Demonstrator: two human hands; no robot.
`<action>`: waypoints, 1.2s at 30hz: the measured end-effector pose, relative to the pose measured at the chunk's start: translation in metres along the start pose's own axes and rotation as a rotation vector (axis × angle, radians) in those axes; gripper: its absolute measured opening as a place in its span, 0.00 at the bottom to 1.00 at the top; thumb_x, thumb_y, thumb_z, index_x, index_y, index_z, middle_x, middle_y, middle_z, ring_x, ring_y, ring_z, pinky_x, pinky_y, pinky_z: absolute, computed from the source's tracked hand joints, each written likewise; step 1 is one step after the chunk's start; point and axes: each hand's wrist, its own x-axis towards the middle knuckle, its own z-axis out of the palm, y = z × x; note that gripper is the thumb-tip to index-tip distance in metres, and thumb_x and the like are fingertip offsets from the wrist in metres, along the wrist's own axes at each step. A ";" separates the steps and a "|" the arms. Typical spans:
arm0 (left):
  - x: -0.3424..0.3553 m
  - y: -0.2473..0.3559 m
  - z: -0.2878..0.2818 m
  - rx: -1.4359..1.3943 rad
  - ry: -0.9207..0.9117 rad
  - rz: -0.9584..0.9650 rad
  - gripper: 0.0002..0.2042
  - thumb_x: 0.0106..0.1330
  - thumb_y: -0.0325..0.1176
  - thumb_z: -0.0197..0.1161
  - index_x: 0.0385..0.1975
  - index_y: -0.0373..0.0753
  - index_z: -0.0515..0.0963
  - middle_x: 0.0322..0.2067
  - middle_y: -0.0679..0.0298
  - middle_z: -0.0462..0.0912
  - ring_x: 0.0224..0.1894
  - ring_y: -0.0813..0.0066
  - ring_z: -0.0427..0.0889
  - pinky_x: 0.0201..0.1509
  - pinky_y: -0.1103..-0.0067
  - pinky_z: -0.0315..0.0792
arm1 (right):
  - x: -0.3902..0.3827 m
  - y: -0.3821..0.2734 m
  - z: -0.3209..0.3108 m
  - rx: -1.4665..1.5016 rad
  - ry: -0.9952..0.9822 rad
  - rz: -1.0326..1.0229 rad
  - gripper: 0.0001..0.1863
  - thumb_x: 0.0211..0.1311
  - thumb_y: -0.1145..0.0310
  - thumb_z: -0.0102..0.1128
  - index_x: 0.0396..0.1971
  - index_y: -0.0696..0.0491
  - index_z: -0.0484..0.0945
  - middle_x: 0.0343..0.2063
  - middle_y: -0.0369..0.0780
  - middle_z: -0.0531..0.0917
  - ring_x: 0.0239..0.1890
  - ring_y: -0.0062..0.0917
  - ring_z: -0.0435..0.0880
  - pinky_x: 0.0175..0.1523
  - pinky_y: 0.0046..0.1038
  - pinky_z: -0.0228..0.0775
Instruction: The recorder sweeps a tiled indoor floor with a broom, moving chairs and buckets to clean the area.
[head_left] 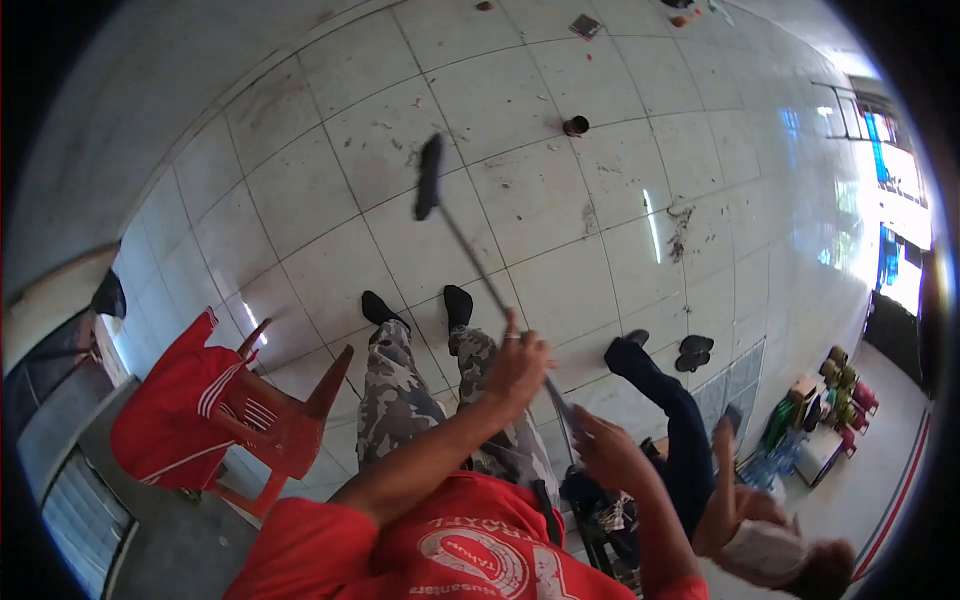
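A broom with a long grey handle (470, 250) and a dark, motion-blurred head (428, 178) slants up and left across the view, its head over the tiled floor (330, 170). My left hand (518, 368) is closed around the middle of the handle, one finger pointing along it. Lower down and to the right, my right hand (608, 448) grips the handle near its upper end. Scattered dark debris (680, 232) and small crumbs lie on the tiles around and beyond the broom head. Whether the bristles touch the floor, I cannot tell.
A reddish plastic chair (290, 435) with a red jacket (185, 405) over it stands left. A dark cup (576, 126) sits on the far tiles. Slippers (694, 352) and another person (760, 540) are at right. Farther right are gas cylinders (850, 400).
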 end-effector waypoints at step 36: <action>-0.342 -0.025 0.056 -0.396 0.738 -1.086 0.21 0.59 0.30 0.59 0.54 0.36 0.68 0.63 0.47 0.57 0.64 0.52 0.59 0.64 0.69 0.58 | 0.158 0.084 0.057 -0.681 0.041 -0.246 0.12 0.62 0.64 0.44 0.40 0.52 0.73 0.35 0.52 0.80 0.38 0.51 0.78 0.42 0.49 0.70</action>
